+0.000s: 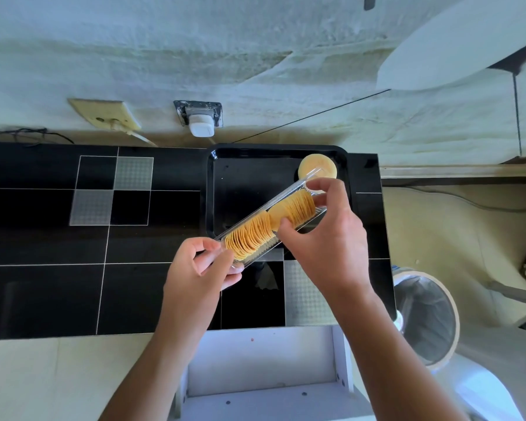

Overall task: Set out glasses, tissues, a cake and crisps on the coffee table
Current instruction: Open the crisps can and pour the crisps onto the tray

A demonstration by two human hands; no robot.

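A long clear plastic tray of stacked yellow crisps (264, 226) is held tilted above the black counter. My left hand (201, 268) pinches its near lower end. My right hand (328, 229) grips its far upper end, thumb on the near side and fingers over the top. Beneath it lies a glossy black serving tray (243, 177) pushed against the wall. A small round pale cake (316, 167) sits in that tray's far right corner, partly hidden by the crisp tray. No glasses or tissues are in view.
The black tiled counter (73, 268) runs left, with an open white drawer (264, 366) below its front edge. A lined waste bin (425, 317) stands at the right. A wall socket with a white plug (199, 123) is behind the tray.
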